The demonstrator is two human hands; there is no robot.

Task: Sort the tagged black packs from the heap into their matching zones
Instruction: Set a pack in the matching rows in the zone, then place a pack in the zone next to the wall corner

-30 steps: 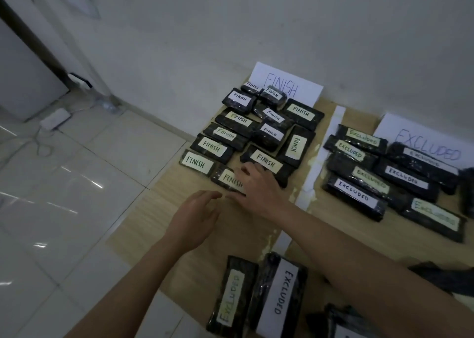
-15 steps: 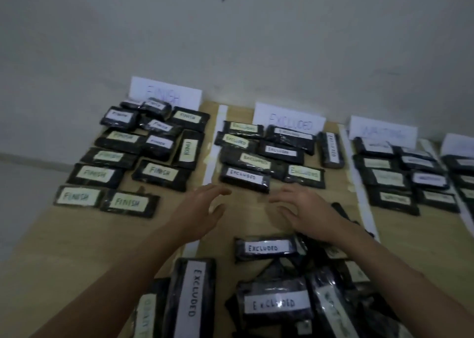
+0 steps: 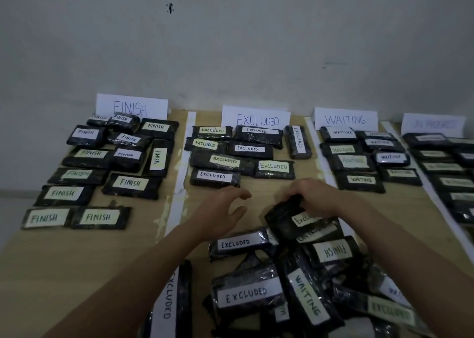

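R hand (image 3: 316,196) grips an EXCLUDED-tagged pack (image 3: 295,215) at the heap's (image 3: 295,281) far edge, mid-counter (image 3: 77,260). L hand (image 3: 220,209) hovers w/ fingers spread, holding nothing. Risk: lifting drags the packs under it (they overlap), or a half-hidden tag gets misread, so wrong zone.

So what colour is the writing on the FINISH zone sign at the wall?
Blue, on white paper: FINISH sign, seen in the head view.
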